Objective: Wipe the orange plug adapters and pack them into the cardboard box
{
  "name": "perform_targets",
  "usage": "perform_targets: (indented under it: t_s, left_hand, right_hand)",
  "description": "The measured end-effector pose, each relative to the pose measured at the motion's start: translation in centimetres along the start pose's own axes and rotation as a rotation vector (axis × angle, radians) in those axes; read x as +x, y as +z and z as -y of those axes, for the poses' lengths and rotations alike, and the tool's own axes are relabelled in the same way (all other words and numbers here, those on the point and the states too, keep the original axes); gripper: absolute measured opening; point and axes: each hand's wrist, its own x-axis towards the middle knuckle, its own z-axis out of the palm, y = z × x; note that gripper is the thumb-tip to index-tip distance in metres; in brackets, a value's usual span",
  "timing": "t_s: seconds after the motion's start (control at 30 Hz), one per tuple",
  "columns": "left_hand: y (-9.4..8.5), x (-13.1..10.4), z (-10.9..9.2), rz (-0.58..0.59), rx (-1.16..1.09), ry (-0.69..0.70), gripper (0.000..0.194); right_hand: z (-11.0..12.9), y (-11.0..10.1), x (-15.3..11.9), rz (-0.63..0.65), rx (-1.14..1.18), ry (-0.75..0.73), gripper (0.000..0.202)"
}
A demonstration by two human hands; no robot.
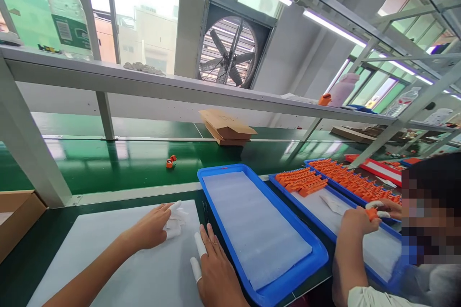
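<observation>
My left hand (153,228) rests fingertips-down on loose white finger cots (175,223) on the tabletop (118,259), holding nothing. My right hand (216,273), flat and empty, wears two cots. The blue tray (288,276) at 2 o'clock holds only foam; loading looks unstarted.

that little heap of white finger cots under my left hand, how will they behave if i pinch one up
The finger cots look thin and crumpled, so probably floppy and very light, apt to cling together. Your left hand touches the pile on the white sheet; they likely will not roll. The right hand wears some on two fingers, suggesting stretch.
</observation>
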Motion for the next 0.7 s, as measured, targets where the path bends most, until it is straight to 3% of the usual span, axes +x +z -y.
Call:
perform_targets:
  t_s: [0.07,0.2,0.27,0.33,0.47,0.7]
  left_hand:
    - [0.4,-0.6,0.7,-0.030,0.017,-0.033,0.069]
    - [1.4,-1.0,1.3,-0.080,0.046,-0.053,0.043]
    - [2.1,-1.1,1.1,-0.127,0.057,-0.058,0.036]
    - [2.7,-1.2,0.7,-0.180,0.062,-0.066,0.033]
    - [4.0,-1.5,0.5,-0.262,0.048,-0.071,0.034]
    - [5.3,-1.1,0.4,-0.302,-0.006,0.046,0.035]
  right_hand:
    - [3.3,2.2,2.7,0.040,-0.005,-0.015,0.029]
    - [7.9,5.2,8.4,0.111,-0.039,0.005,0.039]
    - [9.0,6.0,11.0,0.169,-0.070,0.060,0.026]
    - [9.4,6.7,13.3,0.286,-0.103,0.113,0.025]
    - [8.7,8.2,16.2,0.365,-0.127,0.098,0.027]
    - [7.2,9.7,17.8,0.444,-0.134,0.101,0.026]
